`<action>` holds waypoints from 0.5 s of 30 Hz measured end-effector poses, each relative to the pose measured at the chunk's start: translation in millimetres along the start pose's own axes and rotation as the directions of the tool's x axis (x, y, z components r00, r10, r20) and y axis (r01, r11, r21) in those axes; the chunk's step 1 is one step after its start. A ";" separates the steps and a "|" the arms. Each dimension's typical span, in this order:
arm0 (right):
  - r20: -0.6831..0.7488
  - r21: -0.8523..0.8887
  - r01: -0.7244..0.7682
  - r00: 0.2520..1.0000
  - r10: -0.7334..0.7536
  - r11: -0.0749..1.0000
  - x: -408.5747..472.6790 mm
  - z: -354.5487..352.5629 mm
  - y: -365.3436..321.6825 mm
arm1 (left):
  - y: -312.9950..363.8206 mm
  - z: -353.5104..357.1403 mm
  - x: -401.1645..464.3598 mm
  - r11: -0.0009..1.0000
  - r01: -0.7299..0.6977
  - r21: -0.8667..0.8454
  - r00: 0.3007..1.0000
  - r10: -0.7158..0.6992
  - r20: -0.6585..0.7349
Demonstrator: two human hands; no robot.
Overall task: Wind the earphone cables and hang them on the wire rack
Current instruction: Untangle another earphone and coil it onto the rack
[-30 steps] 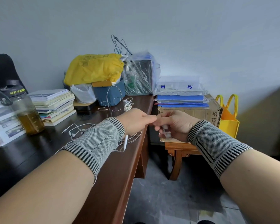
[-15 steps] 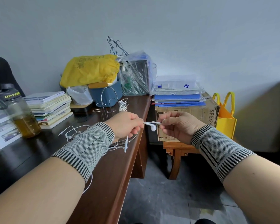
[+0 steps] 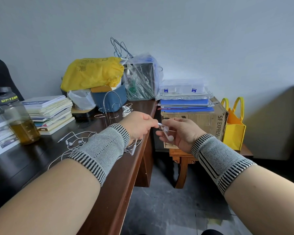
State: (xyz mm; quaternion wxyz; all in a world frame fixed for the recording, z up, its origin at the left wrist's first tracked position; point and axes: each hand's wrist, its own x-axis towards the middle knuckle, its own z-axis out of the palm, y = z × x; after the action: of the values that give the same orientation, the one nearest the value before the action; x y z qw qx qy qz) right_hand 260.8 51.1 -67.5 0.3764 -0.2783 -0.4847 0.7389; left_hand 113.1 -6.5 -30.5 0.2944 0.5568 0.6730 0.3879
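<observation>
Past the right edge of the dark wooden surface, both hands held in the air. Left hand fisted, pinching white earphone cable. Right hand curled round 2 white earbuds of the same set. More loose white earphones tangled on surface behind left wrist. Wire rack upright further back, 1 wound cable bundle hanging at its right end.
</observation>
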 end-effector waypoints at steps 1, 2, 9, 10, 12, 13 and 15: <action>0.014 -0.009 -0.005 1.000 0.005 1.000 -0.2 -0.5 -0.9 | 0.3 1.7 1.7 1.000 -0.004 -0.019 1.000 0.004 -0.013; 0.027 -0.027 -0.011 1.000 0.012 1.000 -0.7 -0.5 -1.7 | 0.5 2.3 3.0 0.999 -0.005 -0.039 1.000 0.004 -0.023; 0.055 -0.085 0.010 0.998 -0.006 0.996 -6.6 -1.6 -4.4 | 5.9 2.7 6.8 0.987 0.040 -0.157 0.998 -0.046 -0.037; 0.058 -0.076 0.006 0.998 -0.001 0.997 -7.1 -1.5 -5.3 | 6.3 2.4 6.7 0.985 0.046 -0.166 0.998 -0.054 -0.044; 0.056 -0.066 -0.022 0.998 0.025 0.998 -8.2 -1.9 -7.3 | 6.2 0.7 6.2 0.982 0.055 -0.179 0.995 -0.068 -0.069; 0.048 -0.059 -0.038 0.998 0.041 0.998 -8.0 -2.9 -7.8 | 5.8 -0.5 5.8 0.981 0.055 -0.184 0.994 -0.071 -0.083; 0.030 -0.039 -0.067 0.997 0.068 0.997 -8.2 -4.6 -8.6 | 4.6 -2.9 5.7 0.980 0.050 -0.193 0.991 -0.073 -0.111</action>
State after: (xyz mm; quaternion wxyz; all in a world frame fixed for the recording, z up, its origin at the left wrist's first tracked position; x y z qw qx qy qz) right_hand 271.4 48.8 -60.9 0.3382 -0.2900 -0.4949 0.7461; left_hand 111.9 -1.1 -24.8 0.3176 0.4813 0.6661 0.4731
